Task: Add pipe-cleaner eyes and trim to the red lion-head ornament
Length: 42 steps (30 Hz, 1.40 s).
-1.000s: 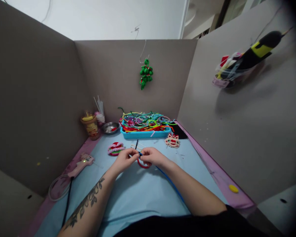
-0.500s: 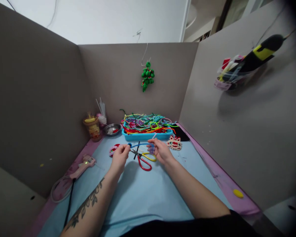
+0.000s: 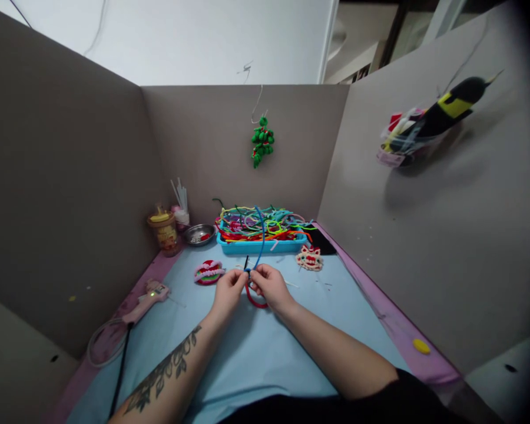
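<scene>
My left hand [image 3: 228,290] and my right hand [image 3: 265,285] meet over the light blue mat [image 3: 256,347], fingers pinched together on a blue pipe cleaner [image 3: 260,238]. Its small coiled end sits between my fingertips and its free length stands up and curves away from me. Red-handled scissors [image 3: 254,299] lie on the mat just under my hands, partly hidden by them.
A blue tray [image 3: 260,244] heaped with coloured pipe cleaners stands at the back. A red-and-pink craft piece [image 3: 207,271], a cream-and-red one [image 3: 309,258], a pink glue gun [image 3: 146,295] with cable, a steel dish [image 3: 198,233] and a jar [image 3: 163,230] surround it. Grey partitions enclose three sides.
My hands, which had spread apart with the pipe cleaner stretched sideways, have come back together. The pipe cleaner's free end now points upward.
</scene>
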### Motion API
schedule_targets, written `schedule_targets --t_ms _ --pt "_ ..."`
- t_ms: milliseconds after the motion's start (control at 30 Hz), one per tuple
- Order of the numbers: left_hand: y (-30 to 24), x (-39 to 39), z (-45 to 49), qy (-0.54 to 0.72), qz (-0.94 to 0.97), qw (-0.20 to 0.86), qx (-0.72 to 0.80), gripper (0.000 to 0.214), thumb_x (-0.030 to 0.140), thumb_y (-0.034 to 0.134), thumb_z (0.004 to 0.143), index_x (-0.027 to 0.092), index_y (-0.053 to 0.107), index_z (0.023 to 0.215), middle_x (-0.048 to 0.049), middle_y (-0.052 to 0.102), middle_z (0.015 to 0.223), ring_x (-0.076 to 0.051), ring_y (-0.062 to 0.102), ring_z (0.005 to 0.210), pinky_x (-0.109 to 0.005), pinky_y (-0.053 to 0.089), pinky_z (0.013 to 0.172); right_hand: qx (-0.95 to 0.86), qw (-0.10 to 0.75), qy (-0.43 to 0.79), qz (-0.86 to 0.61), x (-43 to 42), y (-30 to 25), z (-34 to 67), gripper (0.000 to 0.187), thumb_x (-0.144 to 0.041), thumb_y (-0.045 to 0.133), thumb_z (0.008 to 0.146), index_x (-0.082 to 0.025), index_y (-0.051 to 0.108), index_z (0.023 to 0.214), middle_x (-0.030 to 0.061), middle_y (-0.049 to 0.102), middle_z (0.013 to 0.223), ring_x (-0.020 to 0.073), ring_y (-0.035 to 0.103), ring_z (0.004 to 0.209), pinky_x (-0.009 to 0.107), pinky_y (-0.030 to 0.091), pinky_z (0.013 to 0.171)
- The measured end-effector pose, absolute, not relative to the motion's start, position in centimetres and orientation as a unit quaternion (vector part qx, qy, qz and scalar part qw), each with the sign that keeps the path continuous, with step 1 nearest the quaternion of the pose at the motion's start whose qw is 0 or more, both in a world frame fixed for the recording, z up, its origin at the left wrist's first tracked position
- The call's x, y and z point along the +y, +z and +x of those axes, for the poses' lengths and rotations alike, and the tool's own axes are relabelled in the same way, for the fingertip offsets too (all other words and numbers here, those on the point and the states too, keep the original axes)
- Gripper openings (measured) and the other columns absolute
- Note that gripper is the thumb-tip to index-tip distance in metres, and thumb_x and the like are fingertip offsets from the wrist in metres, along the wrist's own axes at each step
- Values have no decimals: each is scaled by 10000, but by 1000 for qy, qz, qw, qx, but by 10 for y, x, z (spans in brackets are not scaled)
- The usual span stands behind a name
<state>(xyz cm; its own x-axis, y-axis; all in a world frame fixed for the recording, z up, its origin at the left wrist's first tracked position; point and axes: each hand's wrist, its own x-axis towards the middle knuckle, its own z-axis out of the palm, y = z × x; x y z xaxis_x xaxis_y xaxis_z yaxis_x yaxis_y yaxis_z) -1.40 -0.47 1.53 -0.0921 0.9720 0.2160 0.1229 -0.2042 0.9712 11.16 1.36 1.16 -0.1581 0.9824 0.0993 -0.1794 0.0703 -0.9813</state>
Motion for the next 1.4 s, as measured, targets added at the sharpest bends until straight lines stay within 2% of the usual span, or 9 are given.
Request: schedule_targets --t_ms 267,500,667,900,1100,1267,1400 --pt "24 -8 -13 504 552 442 496 333 473 562 758 143 571 712 36 482 567 -72 368 478 -199 278 457 -535 497 570 -377 14 20 121 292 -420 585 719 -200 421 618 -80 426 421 56 329 346 179 227 335" --pt "29 -9 -18 498 617 354 496 285 406 554 754 152 529 626 21 478 583 -112 429 579 -225 343 545 -606 436 554 -370 13 18 125 266 -382 581 731 -198 426 618 -82 417 418 54 315 352 182 229 355" --pt "30 -10 -16 484 625 342 508 243 354 517 759 166 479 610 35 443 575 -111 402 569 -233 318 549 -621 421 550 -367 14 14 124 241 -353 560 741 -198 420 622 -83 408 444 52 297 369 182 227 371" --pt "27 -7 -19 447 639 402 479 296 435 532 743 158 513 639 35 447 566 -104 390 544 -227 299 524 -611 435 541 -381 15 22 127 250 -340 570 721 -198 414 587 -82 370 430 61 284 395 193 216 392" --pt "28 -8 -20 437 655 378 487 322 431 583 707 160 473 571 47 403 527 -93 358 526 -222 265 508 -608 434 537 -392 15 24 127 247 -337 583 703 -199 420 579 -81 366 430 63 281 396 200 209 395" --pt "32 -11 -20 440 637 411 481 335 433 598 703 161 460 562 56 376 522 -82 330 506 -220 241 491 -598 436 558 -377 14 22 126 278 -388 581 717 -202 416 592 -84 362 418 64 273 382 203 214 397" --pt "34 -10 -25 447 599 455 484 329 454 615 692 153 515 606 66 373 495 -71 307 468 -216 212 467 -661 398 500 -393 22 31 141 265 -429 533 762 -186 508 660 -53 426 482 85 349 429 217 257 442"
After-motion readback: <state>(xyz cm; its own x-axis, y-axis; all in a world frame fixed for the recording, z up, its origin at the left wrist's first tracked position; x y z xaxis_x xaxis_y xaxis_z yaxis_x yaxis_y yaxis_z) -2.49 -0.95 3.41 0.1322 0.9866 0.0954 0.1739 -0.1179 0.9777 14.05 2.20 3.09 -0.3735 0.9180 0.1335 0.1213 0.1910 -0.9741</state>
